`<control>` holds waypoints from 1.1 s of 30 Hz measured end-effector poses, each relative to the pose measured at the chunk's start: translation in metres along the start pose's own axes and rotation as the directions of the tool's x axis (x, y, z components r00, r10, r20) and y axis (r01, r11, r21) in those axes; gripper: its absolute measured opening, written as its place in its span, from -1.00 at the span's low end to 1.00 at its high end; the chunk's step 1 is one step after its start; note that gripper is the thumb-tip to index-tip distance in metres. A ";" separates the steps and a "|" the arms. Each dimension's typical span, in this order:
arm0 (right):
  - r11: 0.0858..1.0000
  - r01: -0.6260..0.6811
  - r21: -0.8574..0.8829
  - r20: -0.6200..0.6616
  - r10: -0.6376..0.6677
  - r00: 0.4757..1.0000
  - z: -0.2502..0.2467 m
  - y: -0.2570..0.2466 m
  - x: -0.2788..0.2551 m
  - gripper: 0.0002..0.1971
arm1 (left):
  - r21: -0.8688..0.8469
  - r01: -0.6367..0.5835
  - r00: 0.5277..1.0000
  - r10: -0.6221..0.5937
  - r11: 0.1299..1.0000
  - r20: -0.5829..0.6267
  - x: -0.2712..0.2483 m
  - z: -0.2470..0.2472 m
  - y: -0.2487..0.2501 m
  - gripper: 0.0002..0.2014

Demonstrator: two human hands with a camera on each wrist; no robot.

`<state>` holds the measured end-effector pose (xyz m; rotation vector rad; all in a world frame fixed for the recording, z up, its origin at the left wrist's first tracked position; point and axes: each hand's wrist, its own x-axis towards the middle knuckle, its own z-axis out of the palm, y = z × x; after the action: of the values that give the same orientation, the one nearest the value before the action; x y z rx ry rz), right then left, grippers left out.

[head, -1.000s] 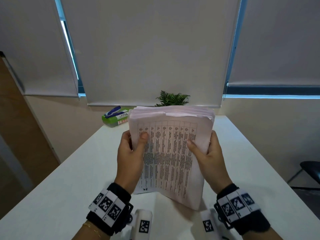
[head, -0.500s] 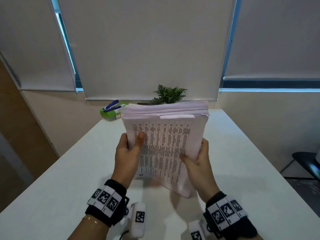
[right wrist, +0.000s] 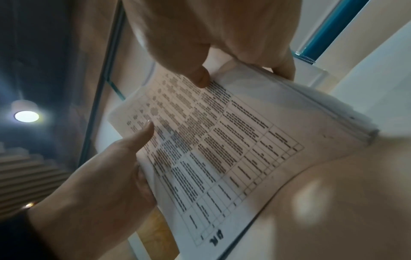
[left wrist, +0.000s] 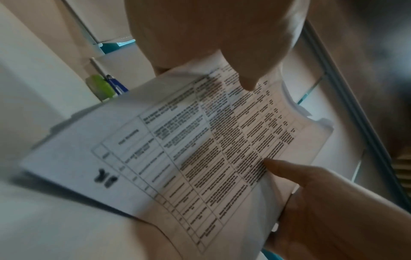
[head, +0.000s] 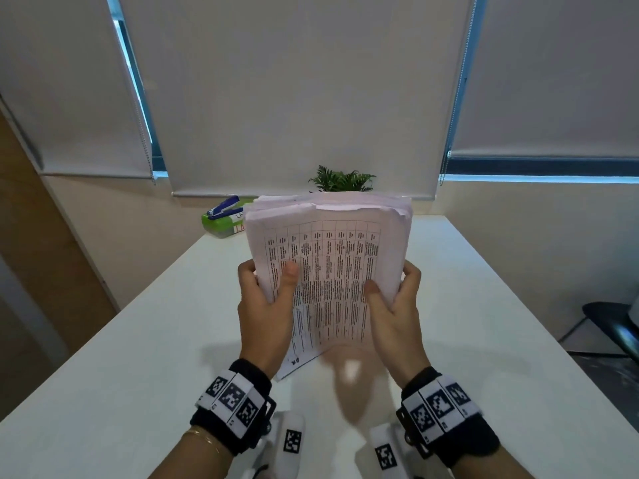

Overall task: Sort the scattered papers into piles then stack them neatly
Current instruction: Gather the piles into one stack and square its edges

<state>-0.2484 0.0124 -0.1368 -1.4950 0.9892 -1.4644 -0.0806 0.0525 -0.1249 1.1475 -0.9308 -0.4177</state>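
A thick stack of printed papers (head: 332, 264) stands upright on the white table (head: 138, 340), its front sheet showing a table of text and its lower edge down on the tabletop. My left hand (head: 266, 305) grips the stack's left edge, thumb on the front sheet. My right hand (head: 394, 305) grips the right edge the same way. The top edges of the sheets are uneven. In the left wrist view the papers (left wrist: 200, 149) fill the frame between both thumbs. The right wrist view shows the stack (right wrist: 222, 149) from its other side, with the sheet edges fanned at the far right.
A green box (head: 224, 224) with a blue stapler (head: 224, 207) on it sits at the table's far left corner. A small green plant (head: 340, 179) stands behind the stack. A dark chair (head: 612, 323) is off the table's right side.
The stack has been brought down and squared: its slanted lower corner no longer juts right. Both hands slid along the side edges while keeping their grip.
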 end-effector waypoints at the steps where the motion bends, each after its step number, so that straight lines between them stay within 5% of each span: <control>1: 1.000 -0.004 0.009 0.005 0.003 1.000 0.000 0.001 -0.001 -0.65 | 0.003 0.011 1.000 -0.011 1.000 0.009 0.000 0.000 0.000 -0.65; 9: 0.991 -0.131 -0.029 0.121 0.133 0.984 -0.003 0.011 -0.006 -0.72 | 0.006 0.066 0.997 -0.066 0.998 0.037 0.006 -0.007 -0.005 -0.65; 15: 0.955 -0.222 -0.195 0.208 0.262 0.942 -0.015 0.018 -0.003 -0.70 | 0.113 0.080 0.979 -0.099 0.990 0.178 0.011 -0.017 -0.018 -0.66; 21: 0.904 -0.253 -0.345 0.280 0.357 0.891 -0.026 0.031 -0.003 -0.52 | 0.178 0.278 0.882 -0.324 0.944 0.341 -0.007 -0.029 -0.038 -0.71; 26: 0.927 -0.253 -0.277 0.273 0.328 0.904 -0.025 0.028 0.003 -0.57 | 0.312 0.096 0.923 -0.202 0.945 0.327 0.001 -0.033 -0.041 -0.71; 29: 0.944 -0.257 -0.206 0.150 0.290 0.945 -0.038 0.012 0.015 -0.62 | 0.390 -0.023 0.923 -0.130 0.921 0.362 0.014 -0.037 -0.023 -0.76; 31: 0.943 -0.147 -0.297 -0.035 0.143 0.989 -0.047 -0.009 0.023 -0.26 | 0.495 -0.154 0.920 -0.059 0.855 0.388 0.024 -0.040 -0.004 -0.89; 33: 0.880 0.121 -0.460 -0.128 -0.200 0.971 -0.049 -0.039 0.026 0.01 | 0.629 -0.308 0.904 0.015 0.713 0.427 0.035 -0.041 0.017 -0.92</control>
<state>-0.2967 0.0018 -0.0902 -1.8370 1.4123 -1.5726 -0.0304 0.0585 -0.1001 1.6718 -1.6250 -0.1402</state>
